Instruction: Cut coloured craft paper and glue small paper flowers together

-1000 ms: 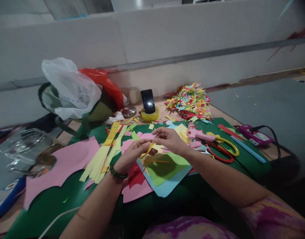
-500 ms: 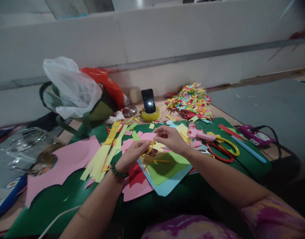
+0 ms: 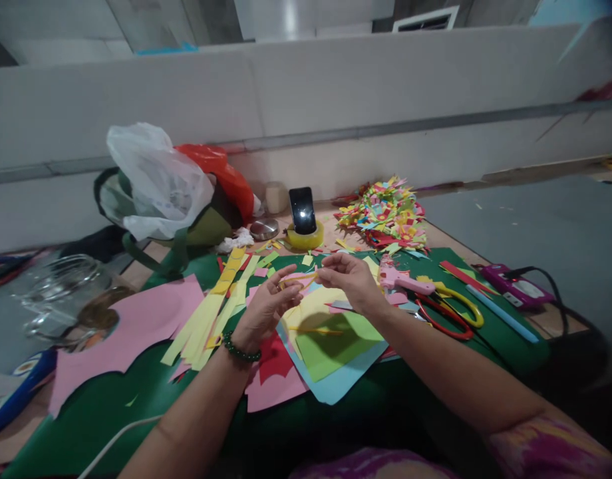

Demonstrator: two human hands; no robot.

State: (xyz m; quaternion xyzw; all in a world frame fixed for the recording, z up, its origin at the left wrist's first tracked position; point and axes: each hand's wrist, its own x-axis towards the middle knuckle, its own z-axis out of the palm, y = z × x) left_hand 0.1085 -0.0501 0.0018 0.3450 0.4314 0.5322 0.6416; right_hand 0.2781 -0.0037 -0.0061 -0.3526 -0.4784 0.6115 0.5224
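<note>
From my remote station I find the left hand half curled, thumb and forefinger lightly closed on a thin yellow strip, the other fingers loosely apart; the right hand faces it with thumb and fingertips bunched at the strip's far end; whether these pinch it or merely touch it I cannot tell; the strip spans the small gap between the hands, apparently raised above the papers; I judge the chief hazard to be a slip or crease, caused by so narrow a piece being tugged unevenly or under so light a hold; at 5 o'clock a light green sheet lies over a blue sheet, with a loose yellow piece on top; should the strip drop there, it could be confused with that piece; at 7 o'clock lies a red piece; at 9 o'clock, pale yellow strips fan out, which a swinging left wrist could scatter; at 3 o'clock I note a pink glue gun, and just below it scissors, both near the right forearm; a careless sweep outward could knock either, and the nozzle, if hot, could burn; at 2 o'clock stands a heap of paper flowers; at 12 o'clock, a phone leans by a tape roll.
</note>
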